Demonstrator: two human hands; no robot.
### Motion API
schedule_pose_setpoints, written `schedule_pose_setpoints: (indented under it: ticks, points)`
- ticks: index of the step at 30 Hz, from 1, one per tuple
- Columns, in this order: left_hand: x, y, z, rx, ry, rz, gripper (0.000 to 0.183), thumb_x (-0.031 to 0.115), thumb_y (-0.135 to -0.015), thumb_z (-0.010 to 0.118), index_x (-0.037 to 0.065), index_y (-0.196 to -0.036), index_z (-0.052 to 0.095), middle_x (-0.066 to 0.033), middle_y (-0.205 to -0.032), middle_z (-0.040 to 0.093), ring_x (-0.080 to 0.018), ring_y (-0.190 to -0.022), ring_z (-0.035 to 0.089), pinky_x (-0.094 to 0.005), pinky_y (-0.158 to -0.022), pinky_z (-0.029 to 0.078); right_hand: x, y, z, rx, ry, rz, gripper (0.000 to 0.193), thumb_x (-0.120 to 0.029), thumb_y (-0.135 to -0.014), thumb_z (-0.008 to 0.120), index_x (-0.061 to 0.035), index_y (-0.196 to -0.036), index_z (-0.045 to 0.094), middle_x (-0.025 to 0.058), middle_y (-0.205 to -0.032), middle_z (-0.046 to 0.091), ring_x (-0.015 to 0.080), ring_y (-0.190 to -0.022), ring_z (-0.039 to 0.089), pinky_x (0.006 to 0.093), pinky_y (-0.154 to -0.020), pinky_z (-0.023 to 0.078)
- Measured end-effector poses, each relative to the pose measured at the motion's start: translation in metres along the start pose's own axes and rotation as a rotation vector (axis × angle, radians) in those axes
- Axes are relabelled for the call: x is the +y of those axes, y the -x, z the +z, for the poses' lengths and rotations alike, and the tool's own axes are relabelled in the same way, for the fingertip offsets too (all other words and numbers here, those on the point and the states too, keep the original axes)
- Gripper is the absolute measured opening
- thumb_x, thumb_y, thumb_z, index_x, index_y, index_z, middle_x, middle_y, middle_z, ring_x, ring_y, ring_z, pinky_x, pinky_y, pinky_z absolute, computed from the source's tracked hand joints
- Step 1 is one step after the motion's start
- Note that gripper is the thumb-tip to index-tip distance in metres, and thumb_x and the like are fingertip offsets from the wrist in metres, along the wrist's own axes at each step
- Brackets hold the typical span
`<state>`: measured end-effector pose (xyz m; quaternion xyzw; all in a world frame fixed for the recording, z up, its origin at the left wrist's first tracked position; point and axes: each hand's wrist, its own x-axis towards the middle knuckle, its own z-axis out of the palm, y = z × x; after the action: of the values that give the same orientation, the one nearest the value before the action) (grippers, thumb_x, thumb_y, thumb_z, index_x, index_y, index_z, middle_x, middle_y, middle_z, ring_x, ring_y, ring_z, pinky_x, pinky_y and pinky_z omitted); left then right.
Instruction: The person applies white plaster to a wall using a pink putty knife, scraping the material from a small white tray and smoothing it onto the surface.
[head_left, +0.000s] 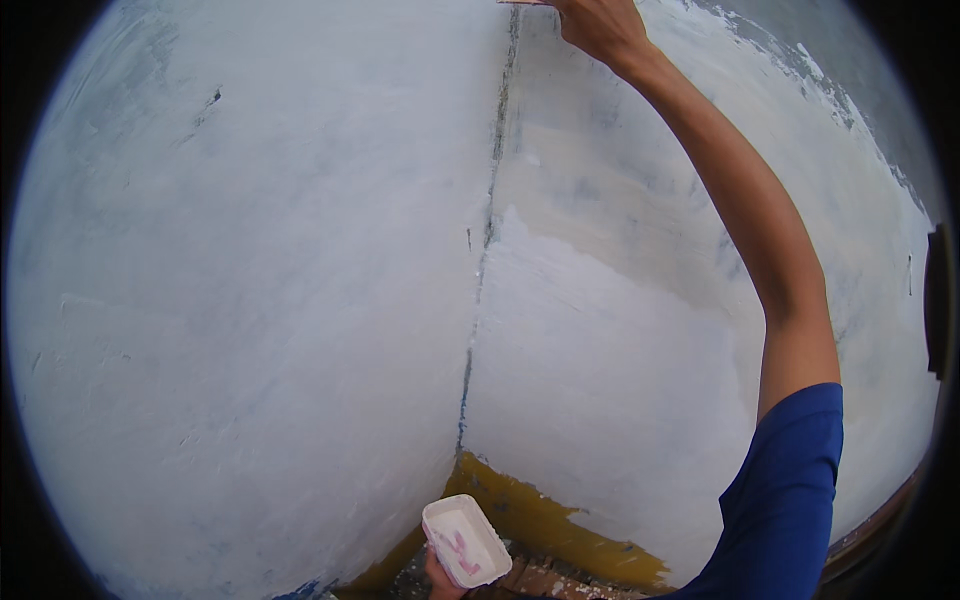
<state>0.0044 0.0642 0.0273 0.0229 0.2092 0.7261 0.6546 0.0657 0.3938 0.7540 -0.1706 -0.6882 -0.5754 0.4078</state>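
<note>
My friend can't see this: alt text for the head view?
A person's raised right hand, at a corner of patchy white walls, holds a thin thing cut off by the frame; below, the left hand holds a white tub.

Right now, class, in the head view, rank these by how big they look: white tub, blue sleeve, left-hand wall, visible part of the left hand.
1. Left-hand wall
2. Blue sleeve
3. White tub
4. Left hand, partly hidden
</note>
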Motion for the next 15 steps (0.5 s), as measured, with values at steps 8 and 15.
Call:
schedule_pose_setpoints:
  ticks: [8,15]
  points:
    - [-0.004,0.003,-0.005,-0.004,0.032,-0.014,0.074,0.058,-0.088,0.046,0.022,-0.151,0.029,-0.0110,-0.147,0.041,-0.0425,-0.133,0.040,-0.0678,-0.102,0.037,-0.086,0.099,0.017,-0.396,-0.048,-0.136,0.035,0.001,-0.078,0.057,-0.0024,-0.111,0.068,0.0116,-0.101,0.069,0.0295,-0.104,0.066,0.0401,-0.084,0.055]
    - [0.003,0.001,-0.007,-0.091,0.082,-0.005,0.075,0.058,-0.088,0.047,0.021,-0.151,0.029,-0.0121,-0.146,0.042,-0.0427,-0.132,0.042,-0.0675,-0.102,0.037,-0.142,0.164,-0.023,-0.474,-0.268,-0.182,0.024,-0.001,-0.079,0.058,-0.0015,-0.100,0.068,0.0155,-0.095,0.066,0.0348,-0.112,0.062,0.0479,-0.093,0.051]
